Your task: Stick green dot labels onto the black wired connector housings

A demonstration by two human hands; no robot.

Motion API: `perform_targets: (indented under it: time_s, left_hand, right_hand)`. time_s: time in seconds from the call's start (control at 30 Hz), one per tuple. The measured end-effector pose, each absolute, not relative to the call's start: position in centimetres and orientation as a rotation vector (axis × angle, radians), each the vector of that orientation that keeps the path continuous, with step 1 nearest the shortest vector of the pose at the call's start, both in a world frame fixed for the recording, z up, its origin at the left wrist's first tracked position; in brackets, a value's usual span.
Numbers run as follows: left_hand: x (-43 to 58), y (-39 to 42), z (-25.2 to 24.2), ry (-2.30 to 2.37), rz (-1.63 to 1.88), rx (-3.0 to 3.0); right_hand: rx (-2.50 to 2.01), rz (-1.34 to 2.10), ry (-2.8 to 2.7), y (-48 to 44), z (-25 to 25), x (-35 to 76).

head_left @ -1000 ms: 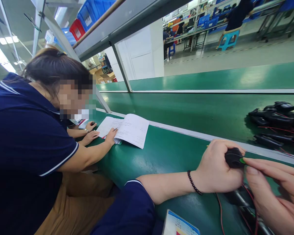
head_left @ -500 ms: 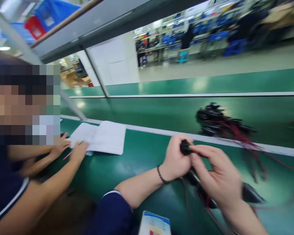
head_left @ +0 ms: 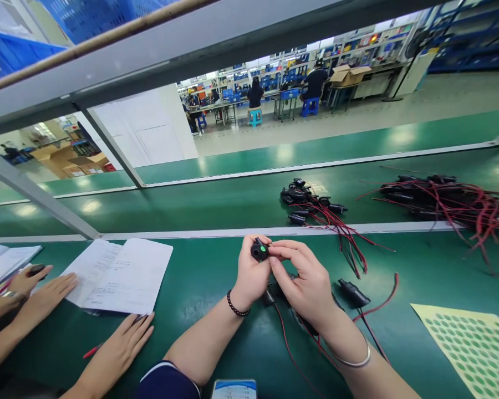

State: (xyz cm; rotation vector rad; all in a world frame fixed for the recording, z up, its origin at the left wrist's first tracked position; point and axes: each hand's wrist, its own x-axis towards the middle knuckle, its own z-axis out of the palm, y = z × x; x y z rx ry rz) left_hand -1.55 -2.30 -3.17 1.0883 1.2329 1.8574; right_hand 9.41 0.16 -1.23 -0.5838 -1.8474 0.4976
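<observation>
My left hand [head_left: 253, 271] is closed around a small black pump [head_left: 256, 253], its round end turned toward me. A green dot sticker [head_left: 263, 249] shows on that end face. The thumb and forefinger of my right hand [head_left: 303, 277] pinch at the pump's right side; the exact contact is partly hidden. Below my hands, more black pumps with red and black wires lie on the green bench, partly covered by my right hand. One loose black pump [head_left: 353, 292] rests just right of that hand. A pale yellow sheet of green dot stickers [head_left: 468, 346] lies at the right.
Two piles of wired pumps, a smaller pile [head_left: 301, 198] and a larger pile [head_left: 432, 194], sit along the raised back ledge. At left, a co-worker's hands [head_left: 120, 343] rest by an open notebook [head_left: 143, 271]. A metal shelf beam [head_left: 149, 50] crosses overhead.
The view has swung right and sharpened, bringing the sticker sheet and larger pile into sight. My right fingertips have shifted off the green dot to the pump's side.
</observation>
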Motion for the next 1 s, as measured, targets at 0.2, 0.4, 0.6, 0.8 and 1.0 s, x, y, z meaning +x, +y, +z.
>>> perform_targets:
  time_s: [0.2,0.4,0.6,0.8,1.0]
  left_hand:
    - [-2.1,-2.7,-2.8,1.322,1.775,1.431]
    - [-2.7,-3.3,-2.4,1.418,1.578,1.693]
    - [-2.9,-3.4,-2.4,1.479,1.519,1.738]
    - [-2.9,-3.4,-2.5,1.534,1.499,1.757]
    - [-2.7,-3.4,-2.6,1.578,1.507,1.796]
  right_hand:
    - [-0.608,0.791,-1.838,0.9,-0.3,10.4]
    - [-0.659,1.156,-1.808,1.9,0.0,11.3]
    - [-0.673,1.202,-1.798,2.0,-0.2,11.3]
    - [-0.693,1.13,-1.814,1.7,0.2,11.1]
    - [-0.708,1.075,-1.823,1.4,0.3,11.0]
